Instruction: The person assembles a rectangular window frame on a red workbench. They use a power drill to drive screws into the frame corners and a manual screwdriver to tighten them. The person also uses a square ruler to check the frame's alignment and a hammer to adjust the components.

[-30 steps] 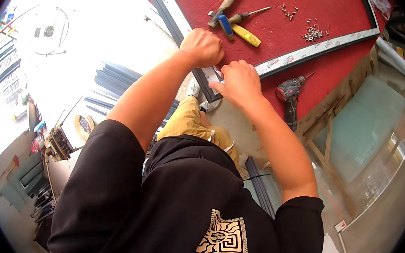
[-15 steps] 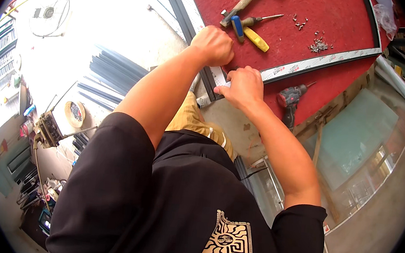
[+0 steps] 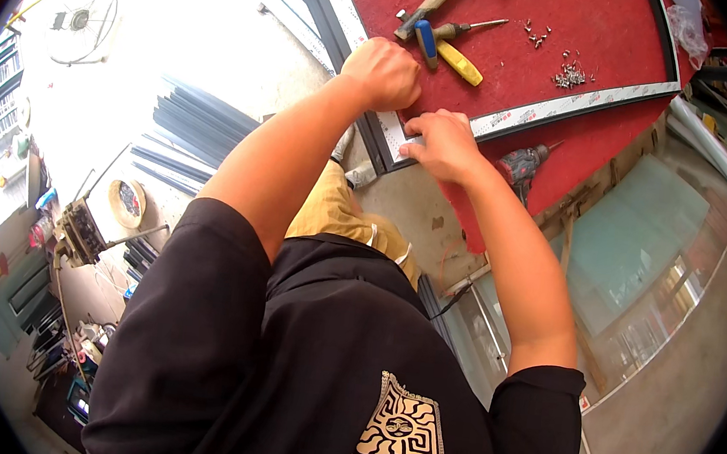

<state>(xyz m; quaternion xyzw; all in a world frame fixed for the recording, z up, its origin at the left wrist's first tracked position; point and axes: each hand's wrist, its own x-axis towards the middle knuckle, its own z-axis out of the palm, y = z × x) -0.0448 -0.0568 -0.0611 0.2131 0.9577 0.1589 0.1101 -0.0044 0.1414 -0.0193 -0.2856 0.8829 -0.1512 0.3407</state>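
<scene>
At the near corner of the red-covered bench (image 3: 592, 39), both hands work on the corner joint of a dark metal frame (image 3: 386, 142) where two long rails meet. One rail runs up along the bench's left edge; the other, with a pale strip on its face, runs off to the right. The left hand (image 3: 384, 73) is clenched in a fist, pressing down on the frame just above the corner; whether anything is inside the fist I cannot tell. The right hand (image 3: 443, 143) lies curled on the pale-faced rail right beside the joint, fingers bent and gripping its edge. The frame looks stiff, light for its length and smooth, probably slippery, so it is best held close to the joint. Farther up the bench lie a hammer (image 3: 429, 4), a yellow-handled screwdriver (image 3: 460, 61), a blue-handled tool (image 3: 426, 42) and scattered small screws (image 3: 568, 74). A power drill (image 3: 522, 165) sits at the bench edge near the right hand.
</scene>
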